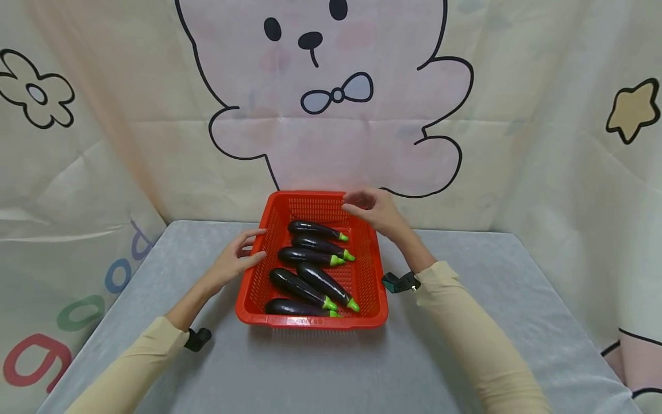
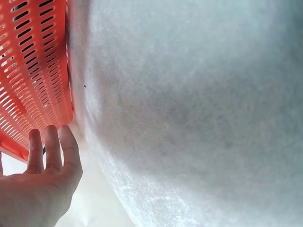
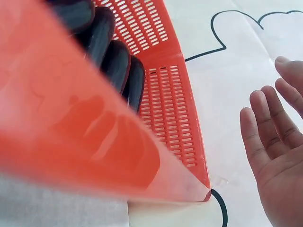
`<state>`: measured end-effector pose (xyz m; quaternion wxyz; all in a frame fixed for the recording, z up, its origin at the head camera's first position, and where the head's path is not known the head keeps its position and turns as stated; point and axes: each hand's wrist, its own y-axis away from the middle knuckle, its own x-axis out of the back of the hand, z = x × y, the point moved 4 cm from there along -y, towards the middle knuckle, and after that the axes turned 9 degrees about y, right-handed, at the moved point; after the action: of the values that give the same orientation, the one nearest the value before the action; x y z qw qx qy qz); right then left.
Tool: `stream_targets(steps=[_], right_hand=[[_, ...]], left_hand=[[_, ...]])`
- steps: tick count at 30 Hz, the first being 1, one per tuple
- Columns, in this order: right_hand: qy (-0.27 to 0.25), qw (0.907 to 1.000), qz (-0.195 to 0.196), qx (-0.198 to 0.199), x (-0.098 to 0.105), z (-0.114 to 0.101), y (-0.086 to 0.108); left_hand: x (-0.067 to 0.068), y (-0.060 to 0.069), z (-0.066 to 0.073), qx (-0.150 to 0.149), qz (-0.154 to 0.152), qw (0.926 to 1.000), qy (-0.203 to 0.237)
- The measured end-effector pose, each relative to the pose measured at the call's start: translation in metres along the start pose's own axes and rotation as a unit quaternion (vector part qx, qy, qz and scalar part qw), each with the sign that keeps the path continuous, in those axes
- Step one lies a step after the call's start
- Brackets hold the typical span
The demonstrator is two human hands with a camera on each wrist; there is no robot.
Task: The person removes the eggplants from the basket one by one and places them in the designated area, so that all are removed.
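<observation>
A red plastic basket (image 1: 310, 321) with slotted walls stands on the table. Inside it lie several glossy dark purple eggplants (image 1: 295, 286) with green stem ends, most pointing right. My left hand (image 1: 233, 262) is at the basket's left side, fingers spread and loosely bent; whether the fingertips touch the rim I cannot tell. In the left wrist view, its fingers (image 2: 53, 150) are by the slotted outer wall. My right hand (image 1: 381, 214) hovers by the back right corner. The right wrist view shows that palm (image 3: 286, 184) apart from the basket, holding nothing.
A grey cloth (image 1: 445, 356) covers the table. Behind it hangs a pale curtain (image 1: 331, 144) printed with a bear, flower and star. Each wrist wears a dark strap, such as the right one (image 1: 400, 282).
</observation>
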<state>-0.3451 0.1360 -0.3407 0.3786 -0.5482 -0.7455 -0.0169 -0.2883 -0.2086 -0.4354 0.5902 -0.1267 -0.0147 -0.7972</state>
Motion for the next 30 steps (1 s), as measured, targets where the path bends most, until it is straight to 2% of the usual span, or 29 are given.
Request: stream_targets(steps=[10,23,30], right_hand=[[-0.026,0.9994,-0.009,-0.020,-0.006,-0.008,-0.016],[-0.051,0.9976,-0.017,-0.045,-0.032,-0.003,-0.032],[-0.074,0.9941,-0.012,-0.078,-0.051,0.008,-0.036]], left_hand=[[0.001,0.000,0.001,-0.004,-0.001,1.0000,0.008],[-0.002,0.000,0.001,-0.003,-0.004,1.0000,-0.001],[-0.001,0.000,0.001,-0.005,-0.006,1.0000,0.005]])
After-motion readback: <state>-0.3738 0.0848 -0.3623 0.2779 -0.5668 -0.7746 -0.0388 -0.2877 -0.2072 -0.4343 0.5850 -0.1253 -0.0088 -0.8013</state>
